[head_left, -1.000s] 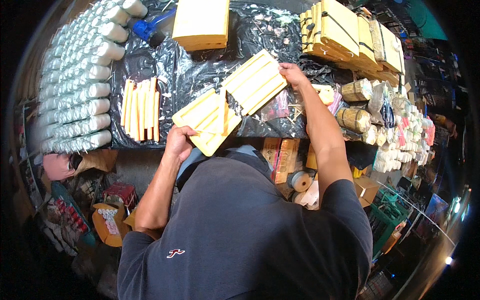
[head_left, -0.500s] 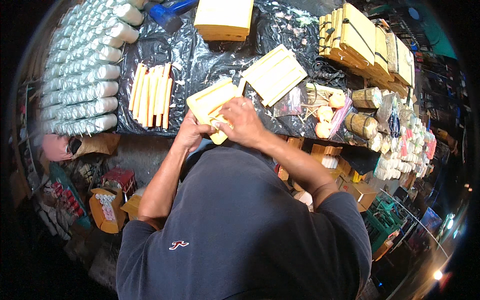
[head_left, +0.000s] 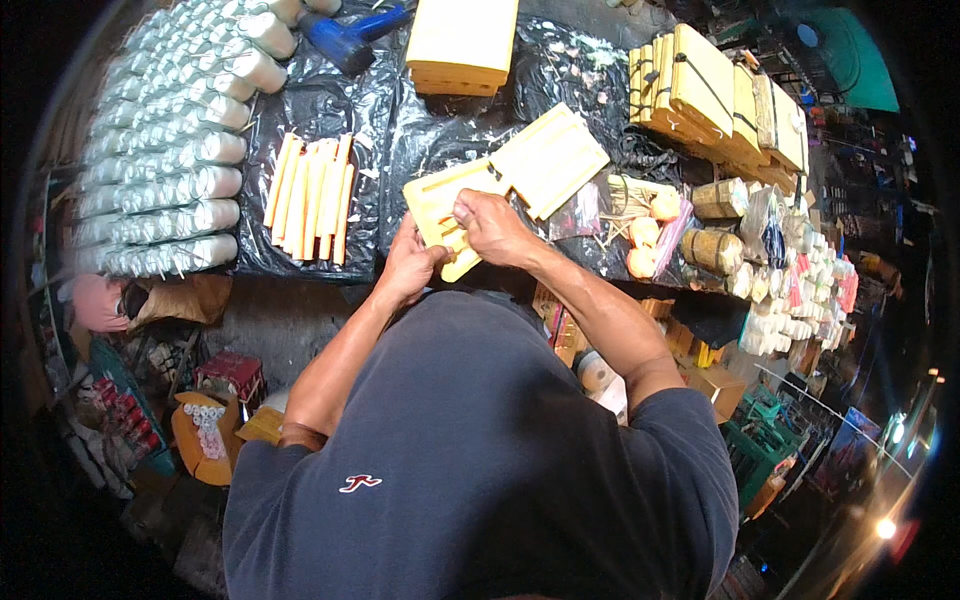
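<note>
The left hand [head_left: 412, 265] grips the near left edge of a yellow, rectangular slab with long grooves [head_left: 436, 200], its thumb on the upper face. The right hand [head_left: 490, 228] lies over the same slab with fingers curled inward — whether they pinch anything cannot be told. The slab is at the near side of a crinkled black plastic sheet [head_left: 380, 160], just in front of the torso. Beyond its far right corner lies a second pale-yellow grooved slab [head_left: 550, 160]. To the left is a row of slim orange-yellow rods [head_left: 312, 200]; farther out — ranks of white, wrapped cylinders [head_left: 190, 185].
</note>
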`<state>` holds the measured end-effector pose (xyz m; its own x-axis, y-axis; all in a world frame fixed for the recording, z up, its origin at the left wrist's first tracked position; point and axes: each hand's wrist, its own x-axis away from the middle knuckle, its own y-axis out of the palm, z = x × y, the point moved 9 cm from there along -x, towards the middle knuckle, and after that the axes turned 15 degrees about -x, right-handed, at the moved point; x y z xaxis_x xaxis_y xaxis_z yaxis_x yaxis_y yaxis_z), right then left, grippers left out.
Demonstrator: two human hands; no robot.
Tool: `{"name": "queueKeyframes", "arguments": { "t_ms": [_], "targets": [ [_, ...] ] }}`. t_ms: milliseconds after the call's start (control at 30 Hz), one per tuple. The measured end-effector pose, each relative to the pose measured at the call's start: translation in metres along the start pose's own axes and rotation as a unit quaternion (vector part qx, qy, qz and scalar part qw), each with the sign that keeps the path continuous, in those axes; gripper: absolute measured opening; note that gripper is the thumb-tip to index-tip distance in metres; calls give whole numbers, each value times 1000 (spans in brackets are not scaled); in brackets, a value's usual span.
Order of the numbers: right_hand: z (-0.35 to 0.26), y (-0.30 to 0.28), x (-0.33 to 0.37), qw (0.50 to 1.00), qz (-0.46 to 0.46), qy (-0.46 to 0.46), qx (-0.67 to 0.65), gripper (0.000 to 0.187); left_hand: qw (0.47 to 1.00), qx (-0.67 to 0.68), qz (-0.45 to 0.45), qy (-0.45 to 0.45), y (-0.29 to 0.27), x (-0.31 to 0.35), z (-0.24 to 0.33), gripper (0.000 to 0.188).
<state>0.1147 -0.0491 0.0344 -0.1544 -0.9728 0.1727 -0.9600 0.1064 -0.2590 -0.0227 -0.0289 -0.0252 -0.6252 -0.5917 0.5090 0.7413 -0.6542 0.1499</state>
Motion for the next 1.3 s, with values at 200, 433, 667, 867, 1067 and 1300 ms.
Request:
{"name": "queueKeyframes", "arguments": {
  "t_ms": [200, 433, 667, 867, 1067, 1300],
  "targets": [
    [-11, -54, 6, 993, 41, 3, -109, 24, 998, -53, 4, 34, -16, -7, -6, 71],
    [-58, -132, 38, 973, 84, -100, -190, 32, 996, -69, -41, 50, -63, 16, 57, 71],
    [-93, -171, 81, 804, 147, -203, -540, 27, 936, -259, 6, 238, -135, -16, 252, 44],
    [-58, -142, 84, 792, 190, -172, -554, 29, 940, -262, -96, 194, -107, -181, 330, 37],
    [-55, -118, 115, 766, 245, -137, -578, 37, 937, -277, -126, 169, -73, -307, 334, 34],
    [-52, -106, 132, 745, 288, -121, -590, 24, 941, -268, -147, 144, -57, -358, 337, 32]
  ]
}}
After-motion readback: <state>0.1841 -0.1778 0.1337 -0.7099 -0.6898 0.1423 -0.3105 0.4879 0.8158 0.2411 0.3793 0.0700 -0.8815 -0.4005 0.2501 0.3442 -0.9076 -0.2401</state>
